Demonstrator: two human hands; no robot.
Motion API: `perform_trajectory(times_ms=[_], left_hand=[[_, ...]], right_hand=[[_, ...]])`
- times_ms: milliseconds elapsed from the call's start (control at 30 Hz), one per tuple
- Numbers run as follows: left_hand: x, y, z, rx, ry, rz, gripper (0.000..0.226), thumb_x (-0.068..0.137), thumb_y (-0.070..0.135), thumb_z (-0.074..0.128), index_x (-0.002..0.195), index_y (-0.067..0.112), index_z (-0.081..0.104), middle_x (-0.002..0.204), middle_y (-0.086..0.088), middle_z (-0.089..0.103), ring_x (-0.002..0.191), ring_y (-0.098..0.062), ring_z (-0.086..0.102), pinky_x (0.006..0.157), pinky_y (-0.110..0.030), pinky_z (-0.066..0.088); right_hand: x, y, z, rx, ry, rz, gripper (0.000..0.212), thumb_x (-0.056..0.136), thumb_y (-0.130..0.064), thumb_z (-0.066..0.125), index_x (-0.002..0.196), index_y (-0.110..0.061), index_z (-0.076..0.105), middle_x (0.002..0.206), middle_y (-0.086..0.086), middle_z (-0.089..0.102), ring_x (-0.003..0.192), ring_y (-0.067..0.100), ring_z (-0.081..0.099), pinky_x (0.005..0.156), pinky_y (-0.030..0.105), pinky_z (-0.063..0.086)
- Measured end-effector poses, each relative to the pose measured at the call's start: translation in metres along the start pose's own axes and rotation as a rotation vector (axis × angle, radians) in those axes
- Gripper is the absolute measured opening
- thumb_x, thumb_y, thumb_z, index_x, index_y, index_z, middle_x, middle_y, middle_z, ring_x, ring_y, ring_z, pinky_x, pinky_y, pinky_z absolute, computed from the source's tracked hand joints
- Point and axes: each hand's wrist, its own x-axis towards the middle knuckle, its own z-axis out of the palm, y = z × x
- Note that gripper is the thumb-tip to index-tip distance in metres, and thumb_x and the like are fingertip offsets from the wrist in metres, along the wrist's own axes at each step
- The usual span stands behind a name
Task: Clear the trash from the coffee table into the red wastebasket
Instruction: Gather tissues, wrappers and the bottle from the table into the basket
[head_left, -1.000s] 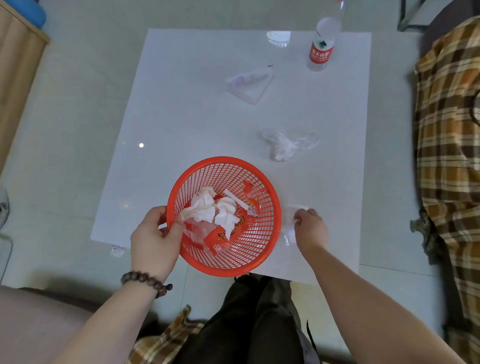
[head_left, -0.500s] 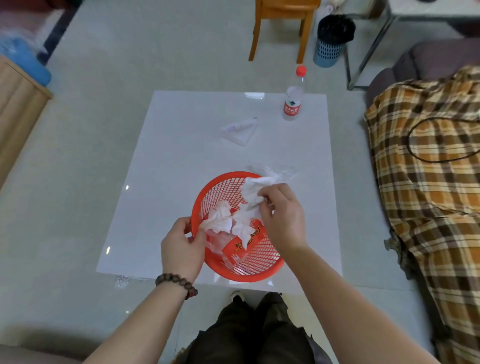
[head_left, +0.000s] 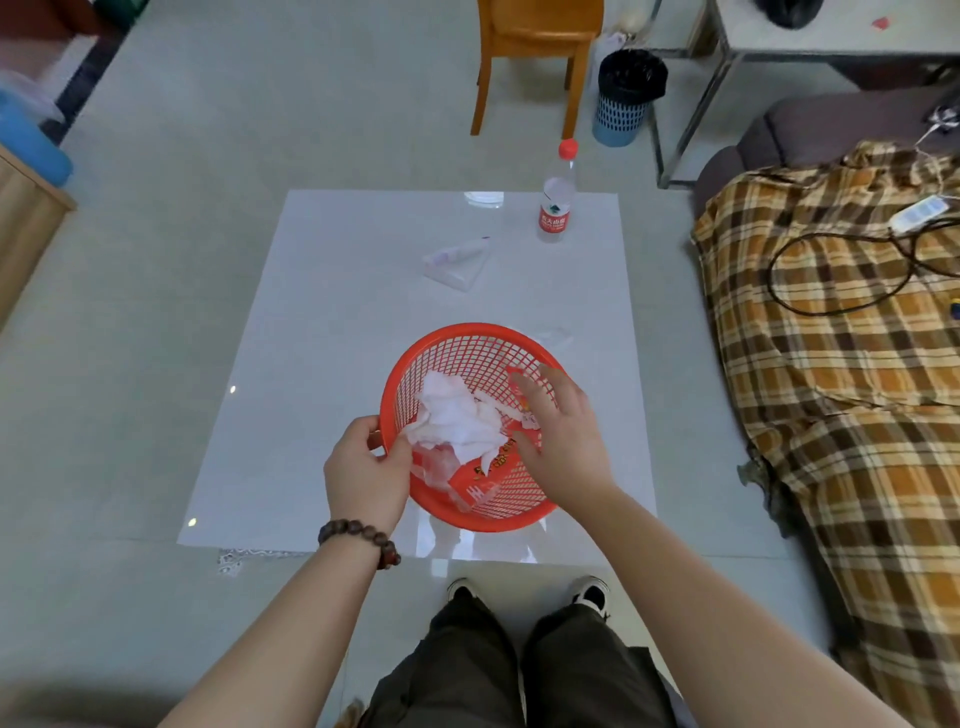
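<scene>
Currently my left hand (head_left: 366, 475) is gripping the near-left rim of the red wastebasket (head_left: 470, 332), which is sitting on the coffee table (head_left: 322, 322). My right hand (head_left: 558, 439) is hovering over it, fingers spread, holding nothing. White tissues (head_left: 457, 415) are lying inside the basket.

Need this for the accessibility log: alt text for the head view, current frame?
A person's left hand grips the rim of a red wastebasket of crumpled tissues on a white coffee table, while the open right hand hovers over it. A plastic wrapper and a water bottle sit farther back on the table.
</scene>
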Motion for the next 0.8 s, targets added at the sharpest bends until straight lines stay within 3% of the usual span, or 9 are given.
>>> perform_trajectory(times_ms=[100,167,233,300,367,467,533,667,800], left_hand=[[-0.002,0.008,0.008,-0.014,0.015,0.003,0.014,0.087,0.021,0.062,0.100,0.016,0.065,0.092,0.004,0.064,0.087,-0.016,0.060,0.063,-0.021,0.043],[-0.005,0.015,0.016,-0.020,0.020,-0.002,0.013,0.088,0.021,0.061,0.100,0.017,0.064,0.092,0.003,0.063,0.088,-0.017,0.060,0.060,-0.020,0.043],[-0.013,0.023,0.027,-0.028,0.031,-0.020,0.012,0.088,0.022,0.061,0.100,0.018,0.064,0.093,0.002,0.063,0.089,-0.018,0.060,0.064,-0.024,0.045],[-0.023,0.032,0.042,-0.036,0.041,-0.038,0.012,0.088,0.022,0.061,0.099,0.020,0.063,0.093,0.002,0.063,0.090,-0.019,0.060,0.069,-0.027,0.047],[-0.035,0.043,0.061,-0.026,0.055,-0.047,0.015,0.087,0.023,0.061,0.101,0.018,0.064,0.094,0.002,0.063,0.090,-0.019,0.060,0.070,-0.027,0.047],[-0.057,0.061,0.096,-0.014,0.085,-0.060,0.019,0.087,0.025,0.062,0.103,0.015,0.064,0.095,0.001,0.063,0.090,-0.018,0.058,0.072,-0.030,0.047],[-0.077,0.075,0.123,-0.014,0.124,-0.078,0.017,0.087,0.026,0.062,0.101,0.017,0.064,0.095,0.001,0.062,0.090,-0.019,0.058,0.072,-0.032,0.049],[-0.123,0.095,0.175,-0.017,0.238,-0.159,0.012,0.084,0.021,0.062,0.096,0.020,0.063,0.093,-0.003,0.065,0.086,-0.022,0.061,0.074,-0.037,0.052],[-0.150,0.111,0.210,-0.044,0.263,-0.272,0.021,0.084,0.022,0.061,0.103,0.014,0.065,0.098,-0.010,0.068,0.086,-0.031,0.066,0.076,-0.049,0.056]], right_hand=[[-0.009,0.029,-0.011,-0.058,-0.001,0.148,0.068,0.086,-0.029,0.057,0.145,-0.029,0.023,0.155,0.007,0.022,0.142,0.028,0.017,0.114,0.048,0.022],[-0.012,0.049,-0.017,0.065,-0.052,0.257,0.071,0.087,-0.032,0.056,0.145,-0.032,0.016,0.153,0.004,0.024,0.139,0.026,0.024,0.109,0.046,0.032],[-0.013,0.066,-0.024,0.274,-0.082,0.328,0.069,0.088,-0.030,0.055,0.144,-0.034,0.015,0.141,0.001,0.039,0.124,0.021,0.045,0.089,0.029,0.046],[-0.014,0.082,-0.032,0.406,-0.101,0.345,0.060,0.090,-0.027,0.053,0.140,-0.037,0.021,0.116,-0.010,0.053,0.100,0.008,0.057,0.065,0.007,0.044],[-0.015,0.103,-0.041,0.468,-0.109,0.330,0.053,0.091,-0.023,0.050,0.134,-0.042,0.026,0.096,-0.026,0.053,0.083,-0.001,0.059,0.046,0.002,0.040],[-0.014,0.143,-0.062,0.572,-0.149,0.323,0.053,0.090,-0.017,0.049,0.123,-0.054,0.030,0.090,-0.031,0.053,0.079,-0.020,0.056,0.045,0.001,0.040],[-0.014,0.176,-0.079,0.589,-0.191,0.296,0.057,0.089,-0.014,0.050,0.129,-0.049,0.030,0.091,-0.032,0.054,0.079,-0.025,0.052,0.048,0.000,0.041],[-0.010,0.239,-0.114,0.563,-0.269,0.219,0.064,0.084,-0.011,0.049,0.137,-0.041,0.029,0.093,-0.032,0.054,0.077,-0.023,0.053,0.056,-0.005,0.037],[0.007,0.273,-0.146,0.539,-0.381,0.157,0.062,0.086,-0.018,0.047,0.137,-0.045,0.026,0.092,-0.023,0.058,0.072,-0.014,0.056,0.051,0.000,0.038]])
